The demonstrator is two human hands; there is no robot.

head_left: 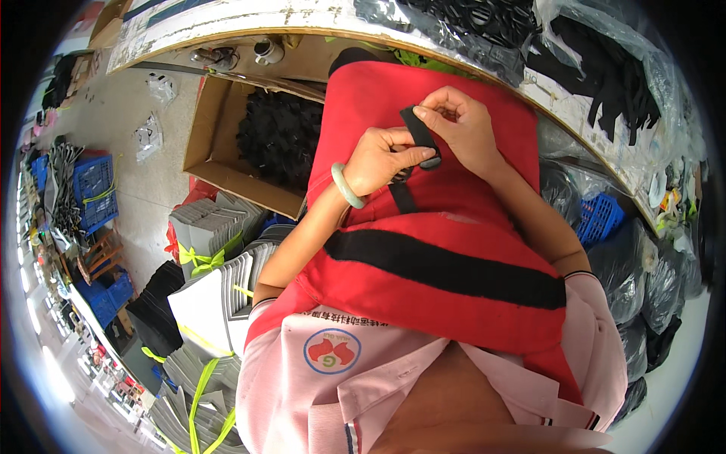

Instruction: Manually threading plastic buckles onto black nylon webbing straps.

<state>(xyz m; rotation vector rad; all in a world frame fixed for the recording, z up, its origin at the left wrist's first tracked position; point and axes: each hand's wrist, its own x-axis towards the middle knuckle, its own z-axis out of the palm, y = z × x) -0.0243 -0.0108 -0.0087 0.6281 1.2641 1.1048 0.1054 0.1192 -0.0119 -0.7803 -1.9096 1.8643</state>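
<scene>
A short black strap (418, 130) is stretched between my two hands over the red apron (363, 98) on my lap. My left hand (374, 160), with a pale green bangle (348, 186) at its wrist, pinches the strap's lower end between thumb and fingers. At that end sits a small dark rounded piece (431, 162), perhaps a buckle; its kind is unclear. My right hand (463, 135) holds the strap's upper end between thumb and forefinger. Below my left hand, another black band (403, 198) runs down against the apron; whether it joins the held strap is hidden.
A worktable (318, 19) curves across the far side, with black straps (605, 83) and plastic film on it. An open carton (249, 181) of black pieces stands to my left, near bundled grey sheets (219, 219) tied with yellow-green strips. Blue crates (95, 195) and bagged goods (620, 261) lie around.
</scene>
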